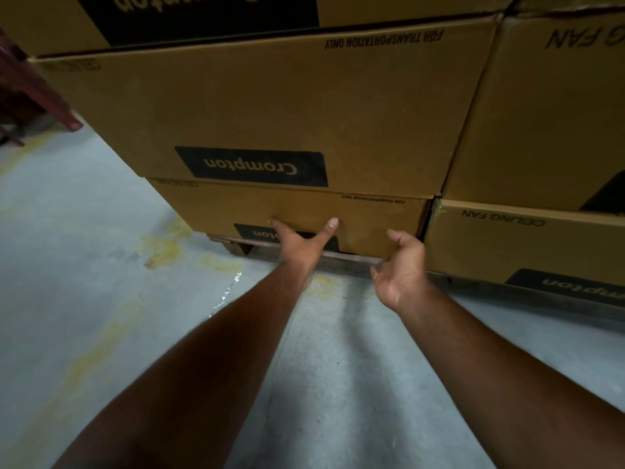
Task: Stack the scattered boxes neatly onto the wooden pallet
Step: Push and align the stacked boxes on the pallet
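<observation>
Squaring bottom Crompton carton at wooden pallet front edge: your left hand spread flat against it, right hand loosely cupped alongside, gripping nothing; several tiers stacked, no loose boxes visible.

a warehouse: stacked cartons (ceiling fans) on pallet, concrete floor

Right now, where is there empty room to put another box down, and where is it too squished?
Bare grey floor lies open left of the bottom box and in front of the wooden pallet. It is crowded where the left hand and right hand reach: stacked boxes sit tight against the ceiling fan box, with only a thin gap.
</observation>
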`<state>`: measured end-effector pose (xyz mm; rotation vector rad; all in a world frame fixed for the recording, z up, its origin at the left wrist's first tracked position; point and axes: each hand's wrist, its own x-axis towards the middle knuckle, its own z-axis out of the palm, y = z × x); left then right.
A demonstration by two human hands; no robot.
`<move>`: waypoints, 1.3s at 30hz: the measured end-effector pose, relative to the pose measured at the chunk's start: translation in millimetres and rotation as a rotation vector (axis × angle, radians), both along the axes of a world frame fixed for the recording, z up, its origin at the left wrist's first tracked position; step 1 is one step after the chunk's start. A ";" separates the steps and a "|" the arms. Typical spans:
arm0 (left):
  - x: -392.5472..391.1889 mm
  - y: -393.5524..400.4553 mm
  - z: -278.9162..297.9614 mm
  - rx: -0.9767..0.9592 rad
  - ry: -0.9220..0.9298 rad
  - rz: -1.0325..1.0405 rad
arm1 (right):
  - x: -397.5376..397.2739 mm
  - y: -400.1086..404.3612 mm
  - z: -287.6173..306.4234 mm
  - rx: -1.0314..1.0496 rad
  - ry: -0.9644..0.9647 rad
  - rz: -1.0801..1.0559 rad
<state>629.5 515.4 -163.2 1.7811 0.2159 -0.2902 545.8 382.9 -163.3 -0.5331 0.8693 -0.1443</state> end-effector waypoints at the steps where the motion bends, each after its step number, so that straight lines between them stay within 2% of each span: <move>1: -4.2 -0.8 0.5 0.043 -0.051 0.013 | -3.6 0.8 -2.3 -0.041 0.021 0.029; 3: -18.7 -3.9 -1.5 0.226 -0.188 -0.001 | -12.9 1.1 -9.3 -0.200 0.115 0.093; 6: -59.3 -21.1 -9.3 0.506 -0.430 -0.249 | -38.8 -4.7 -26.6 -0.524 0.335 0.095; 8: -89.5 -40.8 -14.3 0.588 -0.580 -0.403 | -59.1 -18.0 -30.0 -0.587 0.447 -0.031; 10: -113.8 -62.9 -19.4 0.588 -0.668 -0.504 | -75.8 -38.9 -32.5 -0.566 0.468 -0.143; 12: -129.2 -82.8 -21.6 0.542 -0.649 -0.589 | -86.4 -58.0 -34.0 -0.539 0.394 -0.059; 15: -134.1 -100.8 -20.1 0.479 -0.528 -0.645 | -92.0 -71.9 -30.0 -0.453 0.262 0.130; 20: -124.8 -106.7 -14.3 0.470 -0.450 -0.742 | -97.0 -83.8 -26.0 -0.365 0.233 0.232; 23: -125.0 -106.8 -8.7 0.421 -0.406 -0.756 | -109.5 -94.4 -20.9 -0.405 0.268 0.305; 25: -133.6 -105.9 -3.4 0.451 -0.410 -0.768 | -122.6 -101.8 -12.6 -0.517 0.299 0.322; 28: -159.4 -107.7 11.1 0.554 -0.622 -0.760 | -150.8 -114.5 6.9 -0.668 0.347 0.153; 31: -193.2 -123.3 30.8 0.566 -0.793 -0.879 | -191.4 -127.4 29.9 -0.724 0.418 0.002; 35: -218.2 -152.9 54.2 0.486 -0.725 -0.942 | -246.4 -162.9 49.0 -0.777 0.465 -0.122; 39: -235.2 -183.1 60.6 0.466 -0.628 -0.986 | -282.6 -226.8 61.2 -0.661 0.454 -0.386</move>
